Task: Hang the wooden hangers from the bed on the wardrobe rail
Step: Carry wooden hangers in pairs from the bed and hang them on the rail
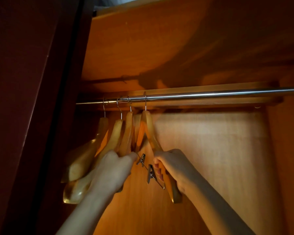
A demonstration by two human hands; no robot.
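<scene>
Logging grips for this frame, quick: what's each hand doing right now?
Left hand: closed around the lower ends of the hung wooden hangers.
Right hand: closed on the arm of the rightmost clip hanger, its hook over the rail.

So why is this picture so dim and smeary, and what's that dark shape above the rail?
Head view: warm light falls on the back panel while the wardrobe's left side stays near black; the hangers and both hands look motion-blurred; the rail bows slightly from the wide lens; the shape above it looks like a cast shadow.
</scene>
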